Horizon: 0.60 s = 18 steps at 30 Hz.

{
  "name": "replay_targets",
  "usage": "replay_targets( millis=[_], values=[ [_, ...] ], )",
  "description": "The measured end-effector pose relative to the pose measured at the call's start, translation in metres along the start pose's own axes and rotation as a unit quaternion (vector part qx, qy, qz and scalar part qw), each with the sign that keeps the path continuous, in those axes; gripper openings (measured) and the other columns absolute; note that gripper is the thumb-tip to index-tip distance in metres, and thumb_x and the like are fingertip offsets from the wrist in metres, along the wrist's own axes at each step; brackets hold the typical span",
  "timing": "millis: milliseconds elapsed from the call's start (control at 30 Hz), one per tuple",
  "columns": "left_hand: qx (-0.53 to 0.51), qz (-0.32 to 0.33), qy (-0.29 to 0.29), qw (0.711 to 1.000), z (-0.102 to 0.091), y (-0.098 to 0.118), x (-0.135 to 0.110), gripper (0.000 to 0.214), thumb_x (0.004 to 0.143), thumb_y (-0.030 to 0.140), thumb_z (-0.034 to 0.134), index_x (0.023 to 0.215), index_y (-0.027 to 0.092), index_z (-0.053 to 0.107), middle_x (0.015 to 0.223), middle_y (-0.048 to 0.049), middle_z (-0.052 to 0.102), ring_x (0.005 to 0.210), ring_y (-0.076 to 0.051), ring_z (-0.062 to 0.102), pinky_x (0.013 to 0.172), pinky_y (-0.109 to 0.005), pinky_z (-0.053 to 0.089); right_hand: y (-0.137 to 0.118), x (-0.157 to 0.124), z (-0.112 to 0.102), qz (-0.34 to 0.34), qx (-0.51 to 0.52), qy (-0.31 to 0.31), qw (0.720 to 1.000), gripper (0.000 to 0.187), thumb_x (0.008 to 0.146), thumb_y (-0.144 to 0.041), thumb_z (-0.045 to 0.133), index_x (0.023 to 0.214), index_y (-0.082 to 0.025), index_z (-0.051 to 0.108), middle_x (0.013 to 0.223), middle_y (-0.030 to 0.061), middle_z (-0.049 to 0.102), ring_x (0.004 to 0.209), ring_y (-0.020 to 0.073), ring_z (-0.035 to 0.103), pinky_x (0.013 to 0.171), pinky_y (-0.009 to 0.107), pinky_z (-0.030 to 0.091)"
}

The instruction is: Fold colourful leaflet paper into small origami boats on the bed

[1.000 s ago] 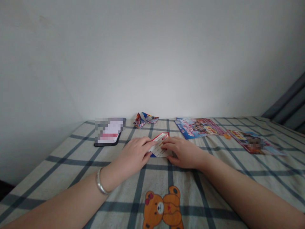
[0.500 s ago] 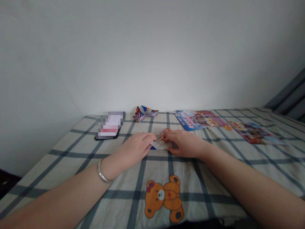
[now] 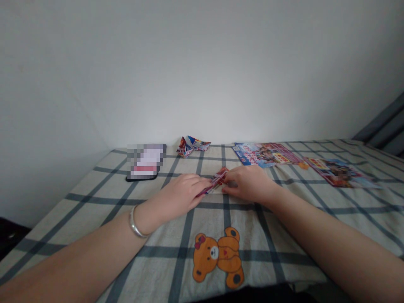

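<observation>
No wording can be read. White lettering and a corner code are borne by the blue-and-red leaflet; print blurred on right-hand flyer, folded paper; smartphone screen pixelated.

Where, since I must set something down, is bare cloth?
Left, between the phone and left forearm; right, between the rightmost leaflet and right forearm; between the forearms, around the printed bear. The middle is crowded: left hand and right hand at the nearer folded paper.

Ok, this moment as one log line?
left hand: touching red-and-white folded printed paper | right hand: touching same paper | behind: folded blue-and-red paper shape | leftward: black-edged phone | rightward: multicoloured paper leaflets
</observation>
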<state>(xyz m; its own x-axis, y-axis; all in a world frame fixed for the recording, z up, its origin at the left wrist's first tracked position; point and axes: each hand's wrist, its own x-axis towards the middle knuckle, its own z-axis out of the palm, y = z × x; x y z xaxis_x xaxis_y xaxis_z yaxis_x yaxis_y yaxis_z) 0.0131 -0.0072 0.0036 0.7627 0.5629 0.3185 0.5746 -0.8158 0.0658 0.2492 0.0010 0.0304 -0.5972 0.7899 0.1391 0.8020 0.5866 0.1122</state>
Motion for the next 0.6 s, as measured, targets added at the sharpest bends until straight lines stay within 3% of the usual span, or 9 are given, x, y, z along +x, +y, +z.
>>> replay_targets(
  millis=[133,267,367,467,600],
  values=[
    [0.022,-0.002,0.011,1.0,0.001,0.0,-0.001,0.035,0.093,0.018,0.052,0.127,0.023,0.056,0.122,-0.0064,0.062,0.109,-0.021,0.057,0.097,-0.04,0.047,0.003,0.0,0.002,0.059,0.002,0.021,0.998,0.023,0.088,-0.043,0.054,0.087,-0.026,0.068,0.086,0.0024,0.073,0.077,0.0213,0.067,0.058,0.028,0.04],
    [0.035,-0.018,-0.001,0.999,0.002,-0.002,-0.002,0.031,0.093,0.021,0.053,0.123,0.026,0.06,0.114,-0.006,0.062,0.104,-0.022,0.057,0.091,-0.04,0.048,0.007,0.001,0.008,0.097,0.023,0.075,0.992,0.026,0.087,-0.043,0.056,0.103,-0.023,0.063,0.096,0.0041,0.071,0.079,0.0212,0.066,0.059,0.028,0.044],
    [0.04,-0.013,-0.002,0.999,0.003,-0.004,-0.002,0.031,0.094,0.023,0.053,0.123,0.027,0.061,0.117,-0.0055,0.062,0.106,-0.022,0.056,0.092,-0.04,0.047,0.01,0.003,0.014,0.041,0.045,0.097,0.993,0.034,0.087,-0.034,0.057,0.118,-0.021,0.059,0.12,0.0079,0.064,0.103,0.0231,0.063,0.079,0.032,0.05],
    [0.045,-0.012,0.004,0.999,0.003,-0.005,-0.002,0.034,0.095,0.023,0.052,0.128,0.026,0.058,0.12,-0.0049,0.063,0.108,-0.021,0.056,0.095,-0.04,0.046,0.013,0.006,0.02,-0.002,0.06,0.084,0.995,0.034,0.088,-0.026,0.055,0.121,-0.018,0.061,0.129,0.0098,0.062,0.117,0.0238,0.057,0.099,0.037,0.045],
    [0.064,-0.032,0.01,0.997,0.001,-0.005,-0.001,0.034,0.095,0.025,0.051,0.128,0.023,0.057,0.112,-0.0056,0.066,0.103,-0.021,0.059,0.093,-0.04,0.046,0.017,0.01,0.025,-0.022,0.085,0.061,0.994,0.038,0.088,-0.022,0.054,0.125,-0.015,0.06,0.13,0.0121,0.062,0.119,0.0235,0.057,0.103,0.039,0.044]
  ],
)
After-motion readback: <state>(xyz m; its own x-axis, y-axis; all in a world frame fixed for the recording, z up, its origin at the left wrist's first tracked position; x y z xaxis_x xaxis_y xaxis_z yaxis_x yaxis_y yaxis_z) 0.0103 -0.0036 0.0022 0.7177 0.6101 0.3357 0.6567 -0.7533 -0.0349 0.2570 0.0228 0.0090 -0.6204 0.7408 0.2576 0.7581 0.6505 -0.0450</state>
